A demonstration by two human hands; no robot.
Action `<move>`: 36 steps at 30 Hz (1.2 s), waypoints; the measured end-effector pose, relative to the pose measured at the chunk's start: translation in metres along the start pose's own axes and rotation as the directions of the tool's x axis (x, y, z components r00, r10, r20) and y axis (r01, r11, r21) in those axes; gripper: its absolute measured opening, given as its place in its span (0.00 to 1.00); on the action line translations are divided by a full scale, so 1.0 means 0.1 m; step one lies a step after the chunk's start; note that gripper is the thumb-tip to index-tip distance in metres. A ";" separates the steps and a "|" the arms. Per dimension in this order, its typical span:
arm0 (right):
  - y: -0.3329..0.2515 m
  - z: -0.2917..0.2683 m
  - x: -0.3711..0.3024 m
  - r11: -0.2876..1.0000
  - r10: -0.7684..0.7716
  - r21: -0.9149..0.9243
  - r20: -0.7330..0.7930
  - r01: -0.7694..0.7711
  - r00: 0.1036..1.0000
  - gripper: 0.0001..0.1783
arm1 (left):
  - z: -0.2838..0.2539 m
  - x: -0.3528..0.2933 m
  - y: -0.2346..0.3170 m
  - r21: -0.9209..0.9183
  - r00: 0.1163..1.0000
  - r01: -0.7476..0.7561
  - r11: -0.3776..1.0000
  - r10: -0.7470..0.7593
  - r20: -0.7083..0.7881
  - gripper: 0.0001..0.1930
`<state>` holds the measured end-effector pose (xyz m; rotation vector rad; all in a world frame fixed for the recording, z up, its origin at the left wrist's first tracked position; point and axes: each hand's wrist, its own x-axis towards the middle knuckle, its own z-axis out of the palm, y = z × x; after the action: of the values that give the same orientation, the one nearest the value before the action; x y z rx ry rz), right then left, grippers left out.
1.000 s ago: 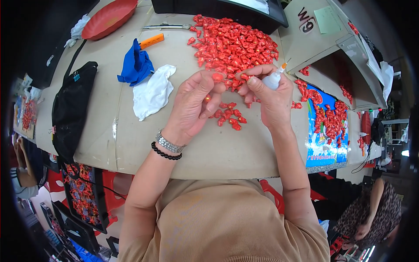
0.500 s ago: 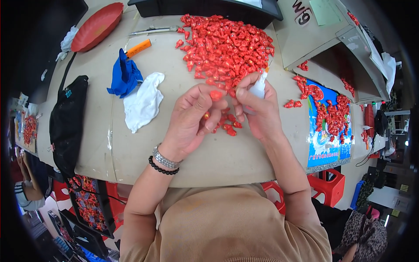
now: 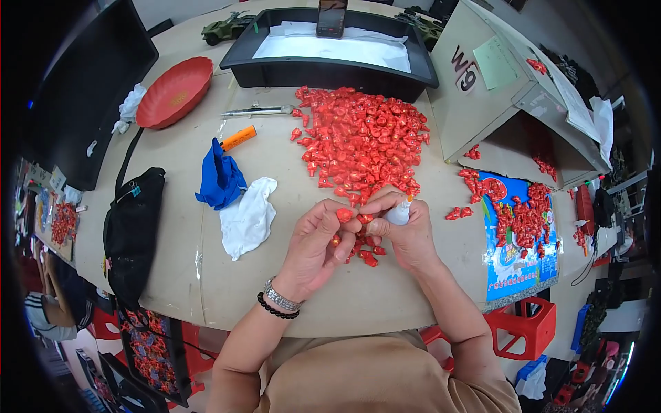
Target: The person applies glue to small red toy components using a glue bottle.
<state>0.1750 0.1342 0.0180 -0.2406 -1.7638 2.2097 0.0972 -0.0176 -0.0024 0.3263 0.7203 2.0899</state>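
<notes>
My left hand (image 3: 311, 242) pinches a small red plastic part (image 3: 343, 215) between thumb and forefinger. A second red piece (image 3: 335, 240) shows among its curled fingers. Close beside it, my right hand (image 3: 413, 241) has a small white squeeze bottle (image 3: 398, 214) with an orange tip tucked in its grip. The thumb and forefinger of that hand meet at another red part (image 3: 365, 219), near my left fingertips. Whether the two parts touch, I cannot tell. Several loose red parts (image 3: 367, 257) lie on the table under my hands, and a big heap of them (image 3: 365, 141) spreads just beyond.
Behind the heap stands a black tray (image 3: 323, 74) with white paper and a phone. To the left lie a white cloth (image 3: 249, 219), blue cloth (image 3: 219, 180), orange tube (image 3: 239, 138), red dish (image 3: 175, 93) and black bag (image 3: 135, 230). A grey box (image 3: 482, 103) stands right, near more red parts.
The view has tilted up, showing more of the black tray and its phone. My right fingertips have come in closer to my left, and the bottle is tipped differently in my right hand.
</notes>
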 end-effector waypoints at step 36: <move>-0.13 -0.04 -0.02 0.853 -0.172 -0.494 0.036 0.168 0.984 0.07 | 0.05 -0.04 -0.06 0.353 0.993 -0.027 0.935 0.066 -0.097 0.10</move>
<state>0.1797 0.1397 0.0291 -0.1929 -2.2292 1.5966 0.1057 -0.0162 -0.0023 0.4322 1.1667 2.0292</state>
